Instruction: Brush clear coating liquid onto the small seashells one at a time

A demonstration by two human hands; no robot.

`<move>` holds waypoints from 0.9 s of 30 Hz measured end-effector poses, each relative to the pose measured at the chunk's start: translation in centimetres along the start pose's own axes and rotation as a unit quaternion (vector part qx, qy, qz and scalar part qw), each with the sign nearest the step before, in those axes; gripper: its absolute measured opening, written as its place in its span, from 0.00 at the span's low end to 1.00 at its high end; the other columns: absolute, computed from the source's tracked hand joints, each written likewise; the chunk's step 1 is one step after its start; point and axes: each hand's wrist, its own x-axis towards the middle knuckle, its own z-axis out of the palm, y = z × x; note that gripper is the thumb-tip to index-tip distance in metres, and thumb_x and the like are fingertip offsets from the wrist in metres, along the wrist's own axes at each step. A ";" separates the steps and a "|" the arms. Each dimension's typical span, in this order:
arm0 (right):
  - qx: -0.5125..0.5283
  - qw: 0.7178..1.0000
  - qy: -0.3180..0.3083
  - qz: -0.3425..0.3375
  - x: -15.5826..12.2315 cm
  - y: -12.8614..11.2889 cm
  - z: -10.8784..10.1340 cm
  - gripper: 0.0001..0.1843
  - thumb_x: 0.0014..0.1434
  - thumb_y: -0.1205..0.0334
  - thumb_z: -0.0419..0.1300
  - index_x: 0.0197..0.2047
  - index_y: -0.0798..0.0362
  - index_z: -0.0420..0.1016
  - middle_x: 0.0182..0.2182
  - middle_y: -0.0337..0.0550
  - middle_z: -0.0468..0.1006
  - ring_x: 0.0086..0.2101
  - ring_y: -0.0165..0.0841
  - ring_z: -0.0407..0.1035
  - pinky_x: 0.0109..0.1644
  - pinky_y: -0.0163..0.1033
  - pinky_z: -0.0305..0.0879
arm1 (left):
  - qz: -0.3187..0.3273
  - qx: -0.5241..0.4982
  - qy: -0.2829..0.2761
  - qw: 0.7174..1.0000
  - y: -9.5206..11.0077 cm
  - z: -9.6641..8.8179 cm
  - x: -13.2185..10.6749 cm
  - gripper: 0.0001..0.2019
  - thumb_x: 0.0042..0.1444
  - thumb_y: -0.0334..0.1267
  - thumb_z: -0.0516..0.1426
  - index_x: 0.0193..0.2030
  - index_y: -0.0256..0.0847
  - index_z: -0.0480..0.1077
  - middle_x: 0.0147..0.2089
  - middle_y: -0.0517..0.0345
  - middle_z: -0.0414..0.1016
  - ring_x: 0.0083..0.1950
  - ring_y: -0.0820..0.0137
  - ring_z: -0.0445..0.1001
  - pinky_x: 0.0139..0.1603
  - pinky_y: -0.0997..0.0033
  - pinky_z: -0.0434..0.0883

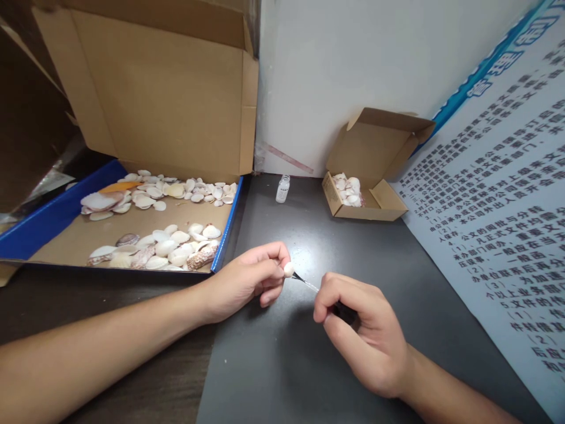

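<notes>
Between the thumb and fingers of my left hand (260, 274) is a small white shell (288, 270), held above the dark grey mat. My right hand (364, 333) is closed around the black handle of a small brush (311, 286) with a thin clear stem. The brush's dark tip meets the shell's edge, or sits right beside it; I cannot tell whether they touch. Farther back stands a small clear bottle (282, 189), upright and with no cap on it.
To the left, an open blue-sided cardboard box (62, 244) holds many shells in two groups. A smaller open carton (384, 203) with white shells stands at the back right. A printed poster (498, 194) lines the right side, and a pale wall (353, 53) rises behind.
</notes>
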 end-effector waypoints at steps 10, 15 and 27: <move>-0.039 0.994 -0.009 0.103 0.1 0.7 0.3 0.08 0.54 0.73 0.50 0.29 0.52 0.66 0.23 0.36 0.68 0.25 0.28 0.62 0.28 0.33 0.57 | -0.001 0.006 -0.007 1.000 -0.1 -0.2 0.0 0.04 0.55 0.33 0.54 0.32 0.40 0.60 0.19 0.69 0.56 0.19 0.79 0.56 0.23 0.78 0.55; -0.037 0.994 -0.016 0.100 0.1 0.6 0.3 0.08 0.54 0.73 0.50 0.29 0.52 0.66 0.23 0.36 0.68 0.25 0.29 0.62 0.28 0.33 0.57 | 0.000 0.009 -0.008 1.000 0.0 -0.2 0.0 0.05 0.56 0.35 0.54 0.31 0.40 0.60 0.19 0.69 0.55 0.19 0.78 0.57 0.23 0.78 0.55; -0.034 0.996 -0.011 0.077 0.1 0.5 0.2 0.08 0.53 0.73 0.50 0.28 0.53 0.65 0.22 0.36 0.68 0.24 0.28 0.62 0.28 0.33 0.57 | 0.000 0.006 -0.017 1.000 0.0 -0.2 0.0 0.05 0.56 0.33 0.54 0.32 0.40 0.60 0.19 0.69 0.55 0.19 0.79 0.57 0.23 0.79 0.55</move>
